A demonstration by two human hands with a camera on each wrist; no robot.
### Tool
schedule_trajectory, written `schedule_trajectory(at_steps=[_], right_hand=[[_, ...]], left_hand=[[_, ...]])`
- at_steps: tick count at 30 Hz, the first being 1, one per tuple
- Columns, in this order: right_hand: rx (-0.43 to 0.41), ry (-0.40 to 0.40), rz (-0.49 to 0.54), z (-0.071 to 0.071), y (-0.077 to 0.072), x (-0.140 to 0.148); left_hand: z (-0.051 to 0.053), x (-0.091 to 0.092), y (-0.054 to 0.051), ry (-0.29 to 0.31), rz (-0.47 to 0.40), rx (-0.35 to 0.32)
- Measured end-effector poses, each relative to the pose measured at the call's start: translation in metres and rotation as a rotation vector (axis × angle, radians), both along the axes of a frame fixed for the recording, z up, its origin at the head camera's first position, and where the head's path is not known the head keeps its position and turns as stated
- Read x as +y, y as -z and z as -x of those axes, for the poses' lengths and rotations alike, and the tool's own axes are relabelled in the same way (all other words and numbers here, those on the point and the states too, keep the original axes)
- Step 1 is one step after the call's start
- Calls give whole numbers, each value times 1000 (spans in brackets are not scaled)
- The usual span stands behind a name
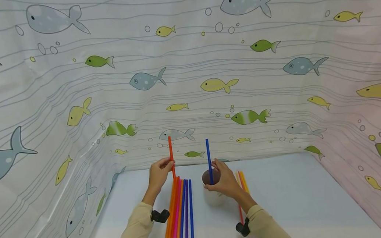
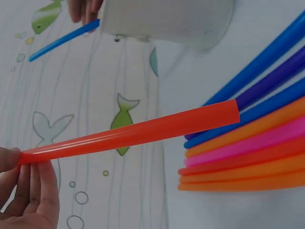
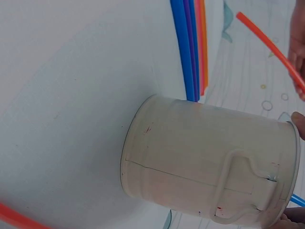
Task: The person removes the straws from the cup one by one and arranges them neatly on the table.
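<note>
My left hand [image 1: 158, 174] pinches a red-orange straw [image 1: 170, 148] between thumb and fingers. It stands nearly upright above the far end of a row of straws; in the left wrist view its free end [image 2: 228, 113] points towards the row. My right hand [image 1: 227, 181] spans the mouth of a cream cylindrical container [image 3: 190, 152], gripping its rim with the thumb on one side and fingers on the other. A blue straw [image 1: 208, 154] stands in the container, its upper part sticking out and its lower end hidden. A folded handle [image 3: 221, 186] shows on the container's side.
Several orange, red, pink, blue and purple straws [image 1: 186, 213] lie side by side left of the container. A few red and yellow straws [image 1: 243, 180] lie to its right, partly behind my right forearm. A fish-patterned curtain [image 1: 180, 68] surrounds the white table [image 1: 299, 200].
</note>
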State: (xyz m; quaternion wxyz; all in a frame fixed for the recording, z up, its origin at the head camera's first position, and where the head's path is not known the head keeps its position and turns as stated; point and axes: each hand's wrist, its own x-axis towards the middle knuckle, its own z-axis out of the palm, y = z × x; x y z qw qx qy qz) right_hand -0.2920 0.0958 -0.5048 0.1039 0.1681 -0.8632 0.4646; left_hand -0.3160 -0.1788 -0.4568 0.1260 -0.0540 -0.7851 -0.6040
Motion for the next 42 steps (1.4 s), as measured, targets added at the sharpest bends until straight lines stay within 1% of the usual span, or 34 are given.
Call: schedule_trajectory(at_steps=[8,17,22,27,29,36,42], right_hand=[[-4,-1,-1,1,-1,1],[-17,-4,15,0,-1,1],[-12,-2,13,0,-1,0],[5,-17,15,0,-2,1],[14,-21,18,0,-2,1],[20,-8,24,1,0,1],[11,2,-2,1,0,1]], left_hand=[[-7,-22,22,-53,45,-73],[-15,-40,49,-87,62,-155],[-21,-46,64,-97,83,-179],[-23,-51,79,-112,112,-195],[-23,-52,84,-114,120,-201],[-27,-52,92,-116,164,-222],[-31,-52,99,-98,192,-238]])
